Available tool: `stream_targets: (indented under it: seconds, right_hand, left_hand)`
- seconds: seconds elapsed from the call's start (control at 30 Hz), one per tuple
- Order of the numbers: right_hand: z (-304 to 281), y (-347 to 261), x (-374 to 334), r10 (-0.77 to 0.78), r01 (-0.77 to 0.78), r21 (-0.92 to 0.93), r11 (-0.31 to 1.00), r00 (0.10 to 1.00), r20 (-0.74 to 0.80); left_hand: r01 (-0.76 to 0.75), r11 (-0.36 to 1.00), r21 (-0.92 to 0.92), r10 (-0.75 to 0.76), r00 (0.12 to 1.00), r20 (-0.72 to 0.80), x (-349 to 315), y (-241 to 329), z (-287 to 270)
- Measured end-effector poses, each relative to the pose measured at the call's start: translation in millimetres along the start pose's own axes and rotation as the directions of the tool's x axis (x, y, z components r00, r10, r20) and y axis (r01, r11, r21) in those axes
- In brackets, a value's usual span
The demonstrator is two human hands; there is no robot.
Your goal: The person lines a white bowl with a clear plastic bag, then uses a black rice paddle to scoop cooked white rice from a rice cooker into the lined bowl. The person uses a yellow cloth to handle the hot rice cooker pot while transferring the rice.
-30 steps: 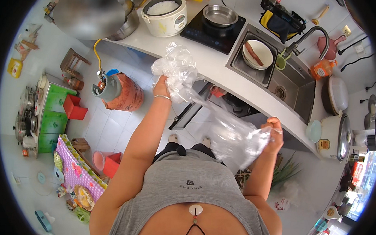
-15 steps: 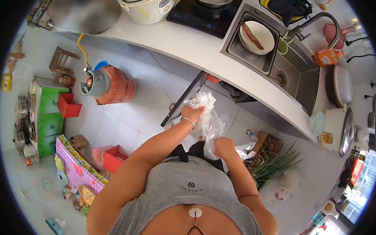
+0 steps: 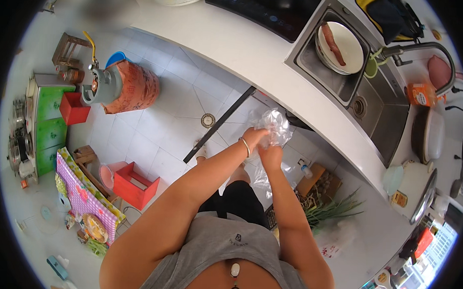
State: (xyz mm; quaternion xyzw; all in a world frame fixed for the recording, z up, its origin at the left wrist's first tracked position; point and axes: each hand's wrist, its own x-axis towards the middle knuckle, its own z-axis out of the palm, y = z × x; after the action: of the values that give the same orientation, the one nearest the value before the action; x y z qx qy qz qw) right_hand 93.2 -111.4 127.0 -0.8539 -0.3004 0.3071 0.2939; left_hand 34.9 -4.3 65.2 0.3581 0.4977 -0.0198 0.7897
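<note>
A crumpled clear plastic bag (image 3: 277,124) is bunched up in front of me, below the counter's edge. My left hand (image 3: 256,136), with a bangle on the wrist, is closed on it from the left. Just beside it, my right hand (image 3: 271,156) is closed on the lower part of the same bag; its fingertips are partly hidden. More clear plastic (image 3: 266,179) shows lower down by my right forearm. Close to the bag, an open cabinet door or drawer front (image 3: 219,124) with a dark edge juts out from under the counter.
The white counter (image 3: 209,39) carries a black cooktop (image 3: 261,13) and a sink (image 3: 377,119), where a white bowl (image 3: 351,44) holds a long reddish-brown item. Green onions (image 3: 336,209) and a cardboard box (image 3: 312,182) are at right. A gas cylinder (image 3: 134,87) and red bins (image 3: 136,184) stand left.
My hands have come together, the right rising to beside the left, and the stretched bag is now bunched between them. The view has shifted, with the counter turned slightly.
</note>
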Motion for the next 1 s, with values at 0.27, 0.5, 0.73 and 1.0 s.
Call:
stream_targets:
  seconds: [0.27, 0.5, 0.73, 1.0]
  right_hand:
    - [28, 59, 129, 0.159, 0.025, 0.479, 0.878, 0.927, -0.341]
    - [20, 38, 261, -0.046, 0.296, 0.319, 0.9, 0.794, -0.606]
    - [21, 32, 340, -0.049, 0.225, 0.256, 0.94, 0.833, -0.551]
    - [29, 38, 389, -0.054, 0.179, 0.208, 0.962, 0.867, -0.495]
  left_hand:
    - [-0.345, 0.295, 0.891, 0.541, 0.829, 0.142, -98, 92, 18]
    - [-0.218, 0.054, 0.974, 0.793, 0.602, 0.091, -162, 98, -81]
    - [-0.032, 0.359, 0.933, 0.502, 0.849, -0.164, -143, 52, -121]
    - [-0.055, 0.37, 0.928, 0.465, 0.875, -0.134, -142, 57, -126]
